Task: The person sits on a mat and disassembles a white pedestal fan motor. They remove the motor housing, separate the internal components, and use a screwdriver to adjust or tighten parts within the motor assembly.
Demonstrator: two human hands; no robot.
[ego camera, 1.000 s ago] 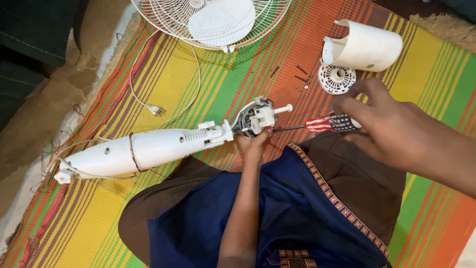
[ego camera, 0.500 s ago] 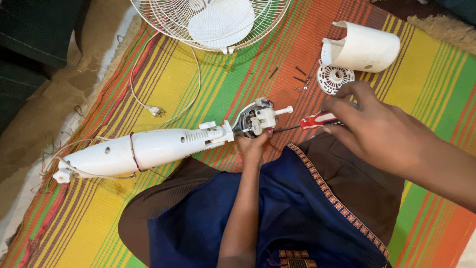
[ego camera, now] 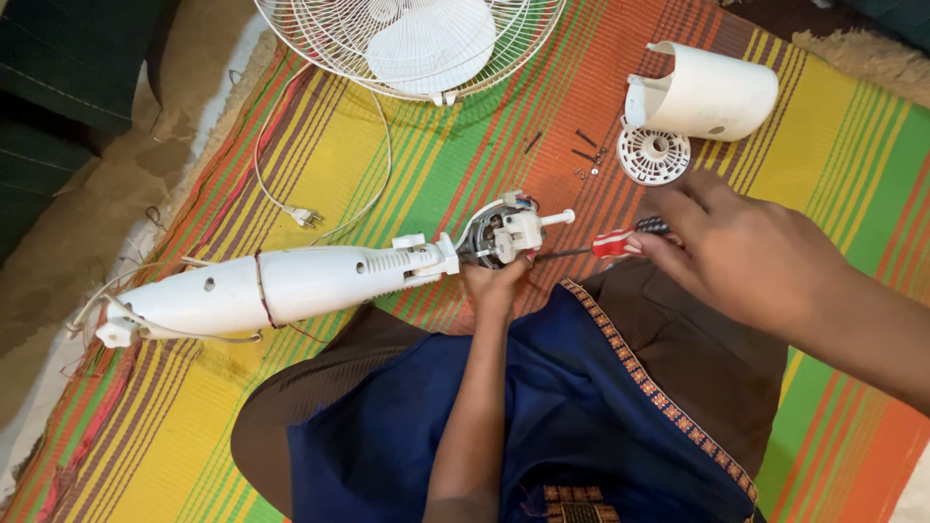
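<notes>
1. The left hand (ego camera: pixel 496 283) cups the fan motor (ego camera: pixel 501 232) from below, fingers curled against it.
2. The motor sits at the end of the white fan stand (ego camera: pixel 281 283), which lies across the striped mat (ego camera: pixel 417 165).
3. The right hand (ego camera: pixel 741 254) pinches the red-handled screwdriver (ego camera: pixel 605 244), its shaft pointing left at the motor.

Bare forearms, no sleeves; a blue garment (ego camera: pixel 542 426) with patterned trim covers the lap.
</notes>
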